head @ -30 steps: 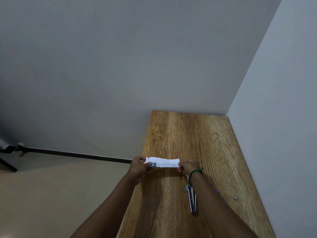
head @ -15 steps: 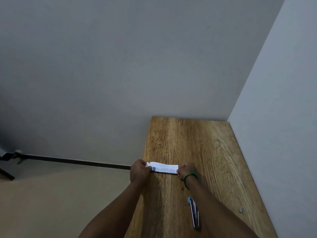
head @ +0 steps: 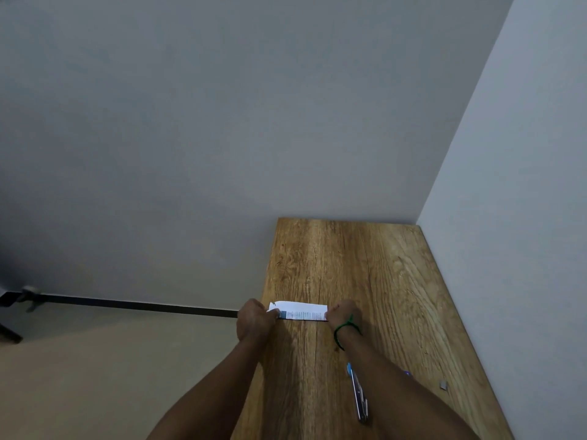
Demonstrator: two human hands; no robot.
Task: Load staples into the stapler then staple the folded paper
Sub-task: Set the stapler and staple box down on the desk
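Observation:
A narrow folded strip of white printed paper [head: 300, 311] lies flat across the wooden table [head: 365, 265]. My left hand [head: 254, 319] pinches its left end and my right hand [head: 343, 314], with a green band at the wrist, presses its right end. The stapler [head: 359, 393], slim and metallic with a blue tip, lies open on the table behind my right forearm, partly hidden by it. A small grey block of staples [head: 443, 385] rests near the table's right edge.
The table is narrow and runs into a corner, with a white wall [head: 524, 217] along its right side and a grey wall at its far end. Its left edge drops to a beige floor [head: 95, 376]. A small blue-purple bit [head: 406, 373] peeks out beside my right forearm.
Both hands have stayed on the ends of the paper and pressed it down onto the table. The view has shifted slightly; the stapler and staples have not moved.

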